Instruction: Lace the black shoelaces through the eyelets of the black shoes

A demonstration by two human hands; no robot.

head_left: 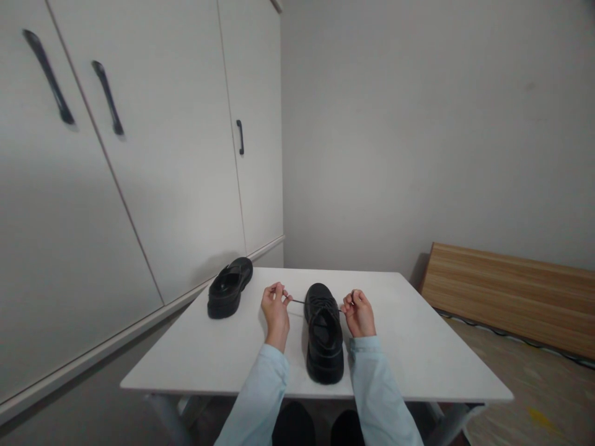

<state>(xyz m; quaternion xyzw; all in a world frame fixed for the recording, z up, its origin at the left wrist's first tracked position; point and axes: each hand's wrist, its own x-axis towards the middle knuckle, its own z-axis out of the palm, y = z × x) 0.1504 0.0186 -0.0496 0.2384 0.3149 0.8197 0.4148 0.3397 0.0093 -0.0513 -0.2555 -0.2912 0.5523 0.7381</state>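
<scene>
A black lace-up shoe stands upright on the white table, its toe pointing away from me. To its left, my left hand is closed on a dark shoelace that stretches out from the shoe's side. On the other side, my right hand pinches the opposite end of the lace, close to the shoe. Both hands are raised a little above the tabletop. A second black shoe sits at the table's far left edge, apart from both hands.
The white table fills the space in front of me. White cabinets with dark handles run along the left. A grey wall rises behind the table. At the right, a wood-grain board leans near the wall, with a dark cable along its base.
</scene>
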